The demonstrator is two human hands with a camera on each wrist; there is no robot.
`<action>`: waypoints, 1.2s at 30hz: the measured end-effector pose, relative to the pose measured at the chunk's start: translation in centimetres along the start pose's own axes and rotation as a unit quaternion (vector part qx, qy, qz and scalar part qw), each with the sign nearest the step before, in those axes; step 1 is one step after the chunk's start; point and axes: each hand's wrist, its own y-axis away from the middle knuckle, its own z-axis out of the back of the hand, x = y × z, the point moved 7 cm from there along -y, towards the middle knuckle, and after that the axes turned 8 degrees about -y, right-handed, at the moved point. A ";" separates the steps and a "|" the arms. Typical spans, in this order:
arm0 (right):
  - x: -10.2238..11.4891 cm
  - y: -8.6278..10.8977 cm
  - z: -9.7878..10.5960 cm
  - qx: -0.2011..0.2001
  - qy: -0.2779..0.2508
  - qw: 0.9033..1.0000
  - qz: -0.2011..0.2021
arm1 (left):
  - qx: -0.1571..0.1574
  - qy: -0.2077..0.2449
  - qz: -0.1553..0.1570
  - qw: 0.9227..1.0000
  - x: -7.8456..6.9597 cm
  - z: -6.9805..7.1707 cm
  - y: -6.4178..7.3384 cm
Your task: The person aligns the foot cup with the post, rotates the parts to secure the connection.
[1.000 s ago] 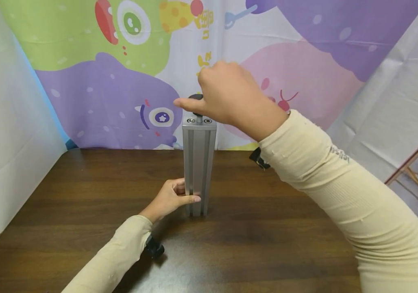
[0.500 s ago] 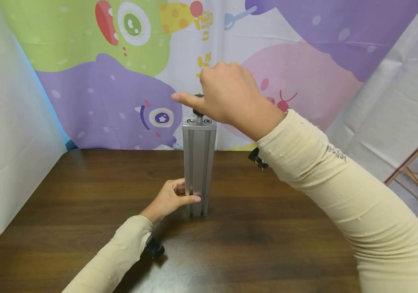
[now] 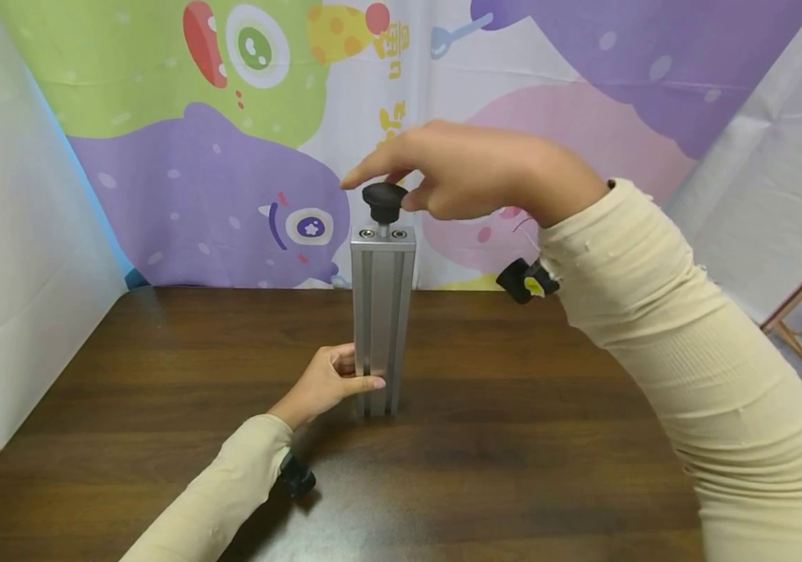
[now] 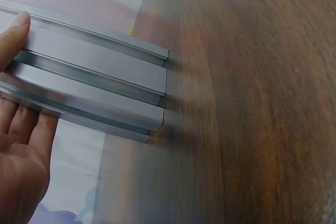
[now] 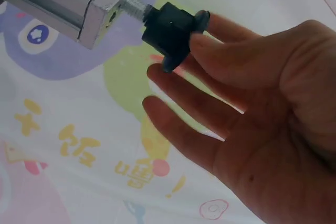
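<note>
An aluminium profile stands upright on the table, with slots along its sides. My left hand grips it low down, thumb across the front and fingers behind. In the left wrist view the profile's lower end meets the wood. A black knob sits above the top plate on a threaded metal shank, part of which shows. My right hand holds the knob loosely by its rim between thumb and index finger. The other fingers of that hand spread away from it in the right wrist view.
The brown wooden table runs back to a cartoon-printed curtain. White cloth hangs at left and right. Two round fastener heads sit in the profile's top plate. A black strap mount hangs under the right wrist.
My right hand has turned at the wrist and shifted right, its fingers extending from a curled position, so the knob now shows. My left hand and the profile stay put.
</note>
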 end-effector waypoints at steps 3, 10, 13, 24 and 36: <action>0.0 -0.2 -0.2 -0.007 0.006 1.000 0.008 | 0.001 0.001 -0.001 1.000 0.1 0.0 -0.1; -0.3 -0.9 -0.2 -0.121 0.073 0.983 -0.113 | 0.003 0.003 -0.004 1.000 0.2 0.0 -0.1; -0.5 -1.0 -0.3 -0.185 0.130 0.957 -0.180 | -0.001 0.003 -0.006 1.000 0.2 0.0 -0.2; -0.9 -0.6 -0.4 -0.261 0.139 0.924 -0.241 | 0.000 -0.006 -0.008 1.000 0.2 -0.1 -0.2; -1.9 -0.1 -0.6 -0.067 -0.049 0.995 -0.062 | -0.002 -0.004 -0.004 1.000 0.1 0.0 -0.1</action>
